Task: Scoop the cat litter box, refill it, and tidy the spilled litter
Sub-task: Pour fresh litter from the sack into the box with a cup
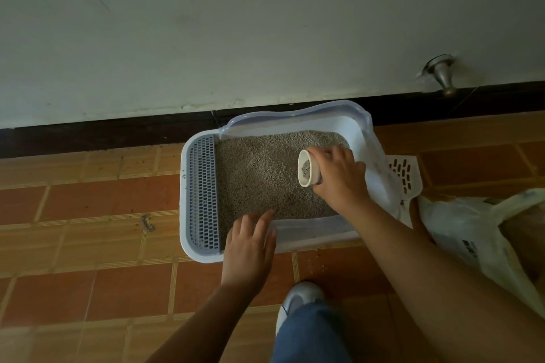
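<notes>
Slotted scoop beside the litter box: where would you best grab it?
The slotted scoop lies flat between litter box and plastic bag, hemmed in sideways. So probably pinch its plain near end, coming down from the near side.

No readable text this time: the only print was a dark smudge of lettering on the plastic bag at four o'clock, too blurred to make out

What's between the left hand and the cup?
Head view: only loose litter lies between the left hand and the cup, nothing else.
</notes>
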Demonstrator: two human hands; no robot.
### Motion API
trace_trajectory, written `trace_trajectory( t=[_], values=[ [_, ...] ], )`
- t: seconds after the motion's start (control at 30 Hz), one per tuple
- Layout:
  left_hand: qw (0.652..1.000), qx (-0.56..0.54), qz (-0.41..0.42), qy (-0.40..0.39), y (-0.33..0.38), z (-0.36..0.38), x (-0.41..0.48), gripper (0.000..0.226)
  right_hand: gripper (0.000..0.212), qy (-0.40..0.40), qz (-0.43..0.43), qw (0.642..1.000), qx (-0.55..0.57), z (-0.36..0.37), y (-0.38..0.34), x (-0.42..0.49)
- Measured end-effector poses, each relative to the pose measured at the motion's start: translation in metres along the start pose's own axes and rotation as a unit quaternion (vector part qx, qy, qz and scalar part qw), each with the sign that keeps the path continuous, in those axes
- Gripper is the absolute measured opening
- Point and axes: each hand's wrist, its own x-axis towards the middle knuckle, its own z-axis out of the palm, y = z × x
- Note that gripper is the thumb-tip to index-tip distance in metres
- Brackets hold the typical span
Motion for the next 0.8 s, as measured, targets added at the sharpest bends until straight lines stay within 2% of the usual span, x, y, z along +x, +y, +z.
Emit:
trace_trajectory(
  t=[0.17,0.43,0.8],
  values=[
    [1.0,0.004,0.008,0.019,0.0,0.002,0.002,0.038,0.076,0.0,-0.036,0.998,-0.046,0.001,-0.008,0.005],
    [0.999,0.011,0.0,0.03,0.0,0.003,0.003,0.041,0.076,0.021,-0.037,0.996,-0.078,0.002,-0.014,0.011],
    [1.0,0.0,-0.027,0.007,0.004,-0.002,0.005,0.045,0.074,0.047,-0.089,0.983,-0.154,-0.007,-0.019,0.011]
  ],
)
